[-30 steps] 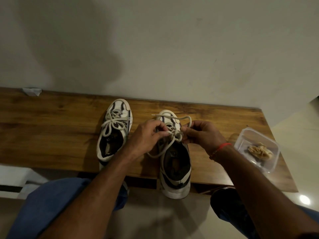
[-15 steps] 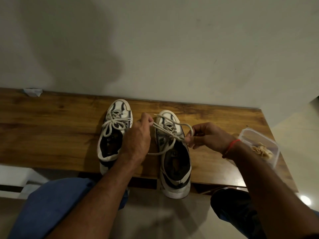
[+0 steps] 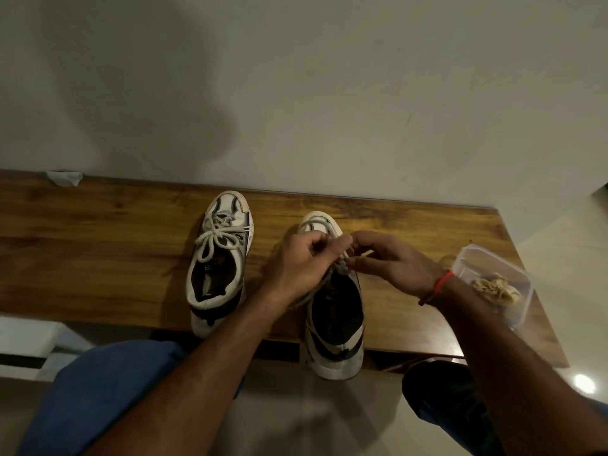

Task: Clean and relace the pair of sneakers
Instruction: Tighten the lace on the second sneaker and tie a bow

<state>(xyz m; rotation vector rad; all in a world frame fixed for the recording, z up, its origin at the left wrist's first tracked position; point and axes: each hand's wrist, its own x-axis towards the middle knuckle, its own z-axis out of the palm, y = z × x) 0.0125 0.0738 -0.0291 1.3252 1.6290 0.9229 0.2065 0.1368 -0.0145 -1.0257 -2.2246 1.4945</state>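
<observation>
Two white-and-dark sneakers stand side by side on a wooden bench (image 3: 98, 251), toes toward the wall. The left sneaker (image 3: 218, 258) has its lace tied in a bow. The right sneaker (image 3: 334, 317) has its heel hanging over the bench's front edge. Above its tongue my left hand (image 3: 297, 263) and my right hand (image 3: 391, 260) meet, each pinching part of the cream lace (image 3: 343, 258). My fingers hide most of the lace and the upper eyelets.
A clear plastic container (image 3: 493, 284) holding a crumpled cloth sits at the bench's right end, close to my right wrist. A small white scrap (image 3: 64, 177) lies at the back left by the wall. My knees are below the front edge.
My hands, spread apart half a second ago with the lace pulled taut between them, have come back together over the right sneaker's tongue. The sneakers and container have not moved.
</observation>
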